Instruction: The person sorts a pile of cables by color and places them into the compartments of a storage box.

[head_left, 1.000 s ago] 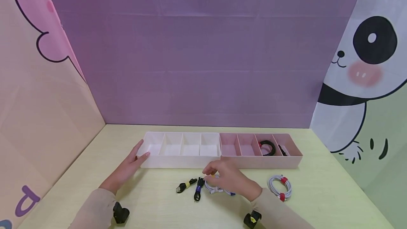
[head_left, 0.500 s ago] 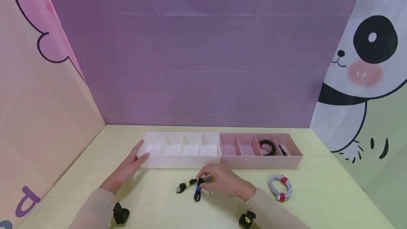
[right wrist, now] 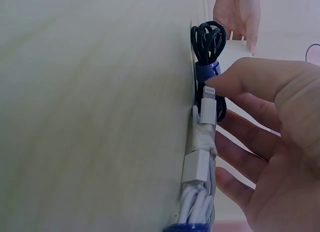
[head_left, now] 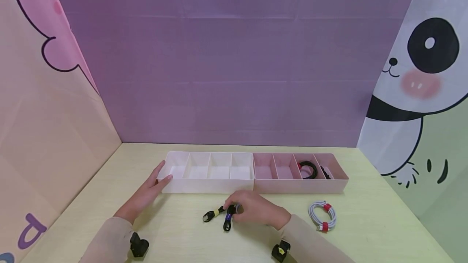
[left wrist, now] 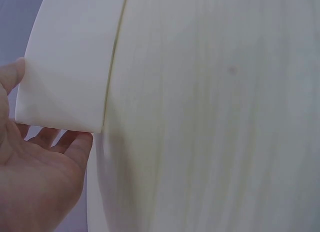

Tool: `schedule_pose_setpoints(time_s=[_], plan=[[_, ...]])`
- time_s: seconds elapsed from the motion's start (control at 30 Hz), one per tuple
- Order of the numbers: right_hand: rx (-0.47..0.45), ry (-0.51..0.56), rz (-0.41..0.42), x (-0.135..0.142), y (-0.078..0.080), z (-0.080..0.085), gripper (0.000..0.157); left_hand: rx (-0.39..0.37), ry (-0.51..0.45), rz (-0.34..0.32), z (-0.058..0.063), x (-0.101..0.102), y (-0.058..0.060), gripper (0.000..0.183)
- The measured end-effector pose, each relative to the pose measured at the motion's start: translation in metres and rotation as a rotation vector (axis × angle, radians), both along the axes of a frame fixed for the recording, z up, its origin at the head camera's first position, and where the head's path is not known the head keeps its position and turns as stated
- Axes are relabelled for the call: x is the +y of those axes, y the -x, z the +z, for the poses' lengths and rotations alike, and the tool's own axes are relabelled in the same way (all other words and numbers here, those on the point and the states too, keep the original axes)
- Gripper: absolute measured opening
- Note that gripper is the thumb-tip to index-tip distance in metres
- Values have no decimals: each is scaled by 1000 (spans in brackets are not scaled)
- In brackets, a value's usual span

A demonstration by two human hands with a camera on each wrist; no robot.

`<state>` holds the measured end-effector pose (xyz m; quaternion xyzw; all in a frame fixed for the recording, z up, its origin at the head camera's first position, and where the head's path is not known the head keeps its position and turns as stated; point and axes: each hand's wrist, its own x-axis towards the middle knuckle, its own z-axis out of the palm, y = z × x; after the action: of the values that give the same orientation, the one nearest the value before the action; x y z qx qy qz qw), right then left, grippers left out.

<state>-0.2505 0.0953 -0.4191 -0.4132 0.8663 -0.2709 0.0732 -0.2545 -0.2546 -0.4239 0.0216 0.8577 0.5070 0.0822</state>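
Observation:
My left hand [head_left: 148, 192] rests at the left end of a white divided box [head_left: 208, 186]. In the left wrist view its thumb lies at the rim and its other fingers [left wrist: 77, 147] touch the end wall. Lower in the middle, my right hand [head_left: 256, 210] pinches a bundled black cable [head_left: 227, 224] with a blue tie, thumb right at the tie in the right wrist view. A coiled white cable [right wrist: 197, 164] with a white plug lies beside it, mostly hidden under the hand in the head view. Another black cable [head_left: 210, 215] with a yellow tie lies just left.
A pink divided box [head_left: 301, 186] adjoins the white one on the right. Its compartments hold a black coiled cable [head_left: 312, 169] and a small black item [head_left: 324, 173]. A white coiled cable [head_left: 311, 216] with red ties lies on the pale table [head_left: 384, 222] at right.
My right hand has moved left from above the white cable to the blue-tied black cable, and its fingers have closed in on it. The left hand stays at the white box.

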Motion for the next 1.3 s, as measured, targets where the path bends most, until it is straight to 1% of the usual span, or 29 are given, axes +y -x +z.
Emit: schedule_pose_setpoints(time_s=[0.33,0.57,0.9,1.3], plan=[[10,-66,-5,-2,6,-5,28,4,-4,1,0,0,0,86],[-13,-41,-6,-2,6,-2,24,4,-4,-4,-1,0,2,85],[8,-29,-17,0,8,-2,20,10,-10,-6,-1,0,1,86],[8,0,-48,2,8,7,17,4,-8,-10,1,0,1,85]])
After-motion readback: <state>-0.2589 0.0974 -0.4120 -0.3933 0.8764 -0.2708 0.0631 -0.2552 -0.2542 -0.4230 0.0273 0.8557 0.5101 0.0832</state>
